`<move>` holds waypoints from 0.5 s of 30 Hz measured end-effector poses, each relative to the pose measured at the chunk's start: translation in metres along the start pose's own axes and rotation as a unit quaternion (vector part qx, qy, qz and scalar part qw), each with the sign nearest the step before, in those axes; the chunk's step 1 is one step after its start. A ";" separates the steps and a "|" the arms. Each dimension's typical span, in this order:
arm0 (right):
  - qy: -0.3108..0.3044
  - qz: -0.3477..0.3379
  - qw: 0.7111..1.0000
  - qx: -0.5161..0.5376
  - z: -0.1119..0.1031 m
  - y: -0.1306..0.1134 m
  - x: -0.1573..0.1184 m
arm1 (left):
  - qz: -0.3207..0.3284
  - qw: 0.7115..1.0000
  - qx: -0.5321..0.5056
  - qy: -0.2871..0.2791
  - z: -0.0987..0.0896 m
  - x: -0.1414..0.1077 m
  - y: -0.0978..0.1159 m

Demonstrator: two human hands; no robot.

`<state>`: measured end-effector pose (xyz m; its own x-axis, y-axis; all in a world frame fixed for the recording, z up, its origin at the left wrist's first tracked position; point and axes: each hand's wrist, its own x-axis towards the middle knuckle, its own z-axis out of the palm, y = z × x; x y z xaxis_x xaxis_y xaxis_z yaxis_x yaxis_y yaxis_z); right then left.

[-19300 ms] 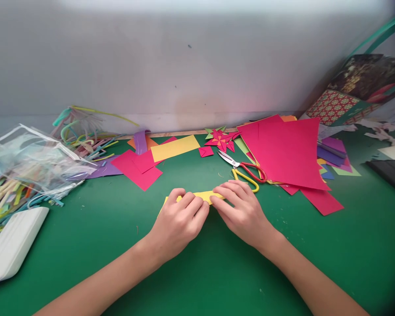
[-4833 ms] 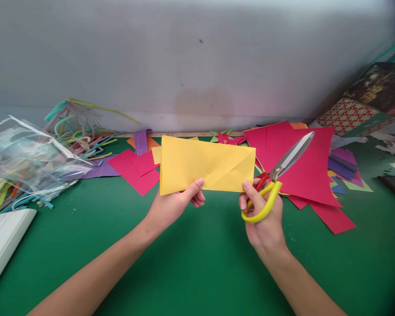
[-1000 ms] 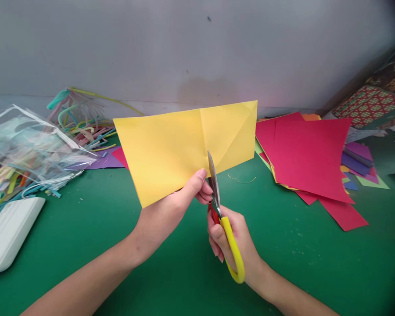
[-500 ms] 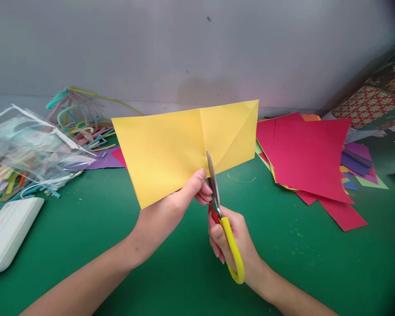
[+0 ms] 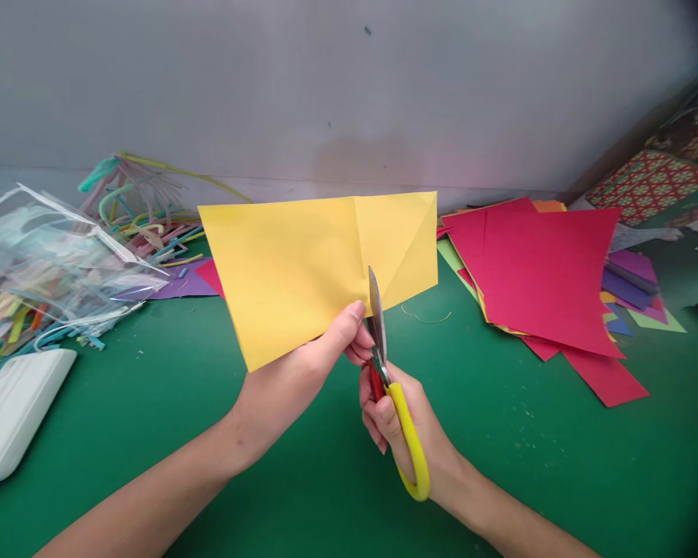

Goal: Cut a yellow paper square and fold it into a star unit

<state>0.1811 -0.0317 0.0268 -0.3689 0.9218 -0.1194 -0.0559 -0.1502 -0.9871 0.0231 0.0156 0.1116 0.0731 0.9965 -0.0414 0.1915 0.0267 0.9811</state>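
A yellow sheet of paper (image 5: 291,263) with crease lines is held up above the table. My left hand (image 5: 331,337) pinches its lower edge near the upright crease, thumb in front and fingers behind. My right hand (image 5: 404,411) is closed round scissors (image 5: 412,442) with yellow and red handles. One blade lies in front of the paper, pointing up close to the crease, just right of my left thumb; the other blade is mostly hidden behind the sheet.
Red paper sheets (image 5: 540,271) lie stacked at right, with purple paper (image 5: 634,271) beyond. At left are a clear plastic bag (image 5: 63,248), colourful pipe cleaners (image 5: 151,225) and a white flat object (image 5: 20,411). A grey wall (image 5: 238,85) rises behind the green table (image 5: 291,496).
The paper's right part has swung, its upper right corner now lower and further left. The scissor blades have shifted slightly right, and my right-hand fingers have drawn a little left.
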 end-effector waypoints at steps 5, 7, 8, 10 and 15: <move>-0.004 -0.008 1.000 -0.007 0.001 -0.003 -0.001 | 0.000 1.000 0.018 -0.003 0.001 0.000 0.005; -0.005 -0.011 1.000 -0.004 0.002 -0.002 0.000 | -0.002 1.000 0.023 -0.005 0.002 0.000 0.005; -0.006 -0.012 1.000 -0.001 0.002 -0.002 0.000 | -0.004 1.000 0.026 -0.006 0.002 0.000 0.005; -0.005 -0.013 1.000 0.009 0.001 -0.001 0.000 | -0.004 1.000 0.028 -0.008 0.002 0.001 0.005; 0.000 -0.010 0.999 0.037 0.002 0.000 -0.001 | -0.001 0.999 0.029 -0.016 0.002 0.001 0.004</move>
<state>0.1799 -0.0329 0.0267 -0.3669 0.9249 -0.0994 -0.1311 -0.1572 -0.9788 0.0259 0.0163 0.1151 0.1031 0.9934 -0.0509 0.2479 0.0238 0.9685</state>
